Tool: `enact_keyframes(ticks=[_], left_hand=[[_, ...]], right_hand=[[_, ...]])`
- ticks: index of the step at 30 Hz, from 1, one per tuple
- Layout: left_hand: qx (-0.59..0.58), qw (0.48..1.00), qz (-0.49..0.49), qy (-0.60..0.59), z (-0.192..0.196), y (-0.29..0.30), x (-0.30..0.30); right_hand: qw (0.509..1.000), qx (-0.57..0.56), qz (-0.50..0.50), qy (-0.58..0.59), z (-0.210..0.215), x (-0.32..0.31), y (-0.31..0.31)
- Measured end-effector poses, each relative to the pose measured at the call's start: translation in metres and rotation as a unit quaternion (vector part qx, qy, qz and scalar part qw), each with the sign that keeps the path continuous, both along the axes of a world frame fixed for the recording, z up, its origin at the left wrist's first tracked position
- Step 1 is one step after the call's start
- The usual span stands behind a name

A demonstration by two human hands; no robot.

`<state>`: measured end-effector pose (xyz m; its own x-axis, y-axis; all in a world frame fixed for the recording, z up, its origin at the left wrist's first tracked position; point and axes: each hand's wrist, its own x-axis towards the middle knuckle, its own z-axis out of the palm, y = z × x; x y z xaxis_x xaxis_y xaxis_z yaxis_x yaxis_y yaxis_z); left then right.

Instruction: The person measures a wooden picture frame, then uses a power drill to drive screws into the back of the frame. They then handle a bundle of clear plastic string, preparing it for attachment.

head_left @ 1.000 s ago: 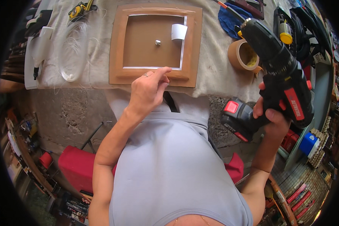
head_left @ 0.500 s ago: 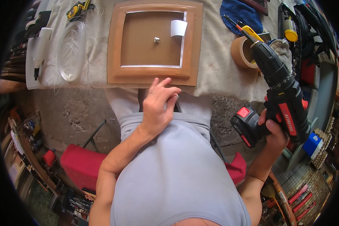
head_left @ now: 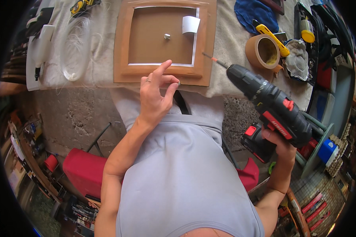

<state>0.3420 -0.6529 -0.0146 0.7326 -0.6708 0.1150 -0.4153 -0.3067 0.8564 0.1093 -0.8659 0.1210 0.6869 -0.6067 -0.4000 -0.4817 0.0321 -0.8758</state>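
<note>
My left hand (head_left: 157, 93) is just off the near edge of a brown wooden frame (head_left: 124, 37). Its thumb and a finger pinch a tiny metallic piece (head_left: 179, 83), too small to name, while the index finger points forward. On the right, my right hand (head_left: 281, 143) grips the handle of a black and red cordless drill (head_left: 265, 93). The drill's long thin bit (head_left: 215, 59) points far left, its tip over or beside the frame's right edge. Inside the frame, a small shiny metal piece (head_left: 167, 36) lies on the brown panel (head_left: 150, 49), near a curled white paper (head_left: 191, 24).
Right of the frame sit a tape roll (head_left: 251, 51), a yellow utility knife (head_left: 279, 43), a crumpled rag (head_left: 296, 55) and a blue cloth (head_left: 251, 15). At left lie coiled clear line (head_left: 63, 51), a white bottle (head_left: 45, 43) and a tape measure (head_left: 81, 7).
The drill has swung leftward, its bit now angled toward the frame. My left hand has shifted slightly left, with the tiny piece now visible in its pinch. The view has shifted slightly.
</note>
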Motion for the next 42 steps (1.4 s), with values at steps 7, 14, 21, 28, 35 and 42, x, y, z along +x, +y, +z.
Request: enact_keyframes(ticks=[7,14,21,28,35,42], left_hand=[[0.014,1.000,0.012,0.002,0.003,-0.006,-0.001],[0.059,0.998,0.016,0.024,0.011,-0.009,0.002],[0.034,0.999,0.035,0.013,0.004,-0.009,0.000],[0.027,0.999,0.026,-0.025,0.000,-0.009,0.001],[0.032,0.999,0.025,0.012,0.002,-0.007,0.003],[0.023,0.999,0.021,0.010,0.000,-0.006,0.005]], right_hand=[[0.994,-0.036,0.104,0.003,0.005,0.005,0.009],[0.955,-0.114,0.268,-0.051,0.004,0.021,0.005],[0.956,-0.116,0.265,-0.037,-0.002,0.027,0.015],[0.963,-0.112,0.243,-0.028,-0.005,0.027,0.017],[0.941,-0.119,0.317,0.026,0.016,0.048,0.007],[0.876,-0.224,0.424,0.050,0.036,0.087,-0.002]])
